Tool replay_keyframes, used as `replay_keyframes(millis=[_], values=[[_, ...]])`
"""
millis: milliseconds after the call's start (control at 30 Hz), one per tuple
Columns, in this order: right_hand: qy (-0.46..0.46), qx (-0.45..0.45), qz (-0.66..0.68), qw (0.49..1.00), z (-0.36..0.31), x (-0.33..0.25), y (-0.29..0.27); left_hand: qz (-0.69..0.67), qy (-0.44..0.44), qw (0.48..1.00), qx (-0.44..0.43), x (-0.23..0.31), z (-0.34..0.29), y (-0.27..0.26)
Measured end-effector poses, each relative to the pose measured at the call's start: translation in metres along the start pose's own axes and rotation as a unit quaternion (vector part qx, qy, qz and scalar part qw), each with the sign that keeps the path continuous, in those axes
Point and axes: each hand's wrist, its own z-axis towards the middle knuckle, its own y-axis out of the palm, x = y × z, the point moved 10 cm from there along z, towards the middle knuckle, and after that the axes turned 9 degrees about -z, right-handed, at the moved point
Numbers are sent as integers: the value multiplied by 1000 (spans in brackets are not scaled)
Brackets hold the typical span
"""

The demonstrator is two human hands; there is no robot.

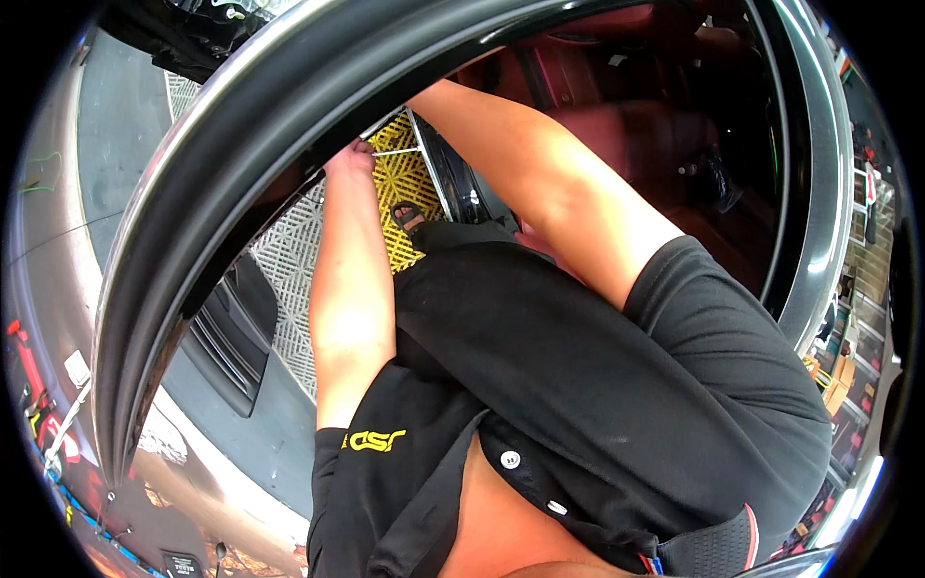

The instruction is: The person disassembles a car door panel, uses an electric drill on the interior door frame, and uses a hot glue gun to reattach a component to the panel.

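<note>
My left hand (353, 158) is below the dark door frame, its fingers curled and partly cut off by the frame. A thin, light-coloured rod (396, 151) sticks out of it to the right, reaching toward a pale edge strip (431, 162) by the sill; what kind of tool it is I cannot make out. My right arm (540, 159) stretches across to the upper left, and its hand is hidden behind the black-sealed car door frame (289, 106).
Red seats (626, 144) show dimly inside the car on the right. Yellow floor grating (405, 173) and grey grating (294, 255) lie below, with a sandaled foot (407, 214) on the yellow. A black door panel (231, 337) is at left. Shelves (853, 289) stand far right.
</note>
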Motion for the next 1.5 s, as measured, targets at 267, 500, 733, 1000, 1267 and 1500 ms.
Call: replay_keyframes(millis=[267,500,733,1000,1267,1500], values=[[-5,-12,55,998,25,6,22,16,10,999,37,1,9,-3],[-19,-6,-42,999,59,2,38,37,-21,998,57,-1,12,-8],[-45,-105,-93,989,103,-16,78,-12,-4,999,48,5,6,-12],[-83,-120,-180,973,151,-7,96,-28,-26,999,23,-11,8,7],[1,-136,-127,983,142,-3,76,-46,-18,998,42,-20,5,8],[-79,-112,-50,989,166,-9,87,45,-4,998,36,-3,-15,13]])
